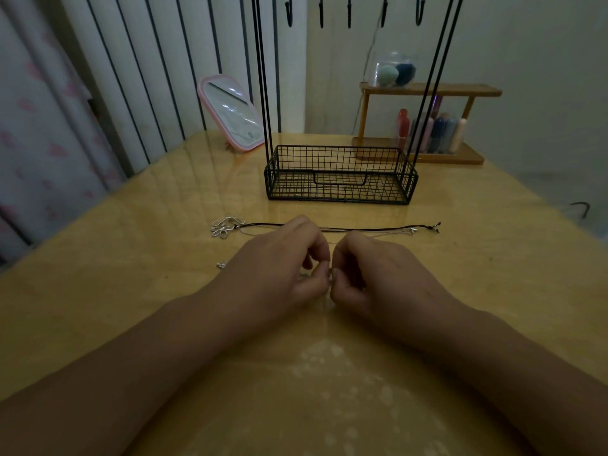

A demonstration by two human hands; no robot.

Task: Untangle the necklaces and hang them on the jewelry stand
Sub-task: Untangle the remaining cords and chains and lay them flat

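Necklaces: thin cords and chains, one black and the others silvery, laid out in a nearly straight line across the yellow surface, just beyond your knuckles. Clasp ends lie at the right; a silvery looped pendant cluster lies at the left end. A second small silvery piece sits apart on the surface, left of your left wrist.

Your left hand and right hand meet fingertip to fingertip at the centre, nearer to you than the laid-out strands. Each grip is narrow, thumb and forefinger pinched together on a fine pale strand between the two hands; the strand itself is barely visible. A faint thin line runs from the pinch toward the laid-out cords.

Jewelry stand: black wire basket base, standing well beyond the necklaces, with thin black uprights rising out of view and hooks along the top edge.

Pink-framed mirror, tilted, behind and left of the stand. Wooden shelf behind and right, carrying coloured bottles below and a clear container with two rounded sponges on top.
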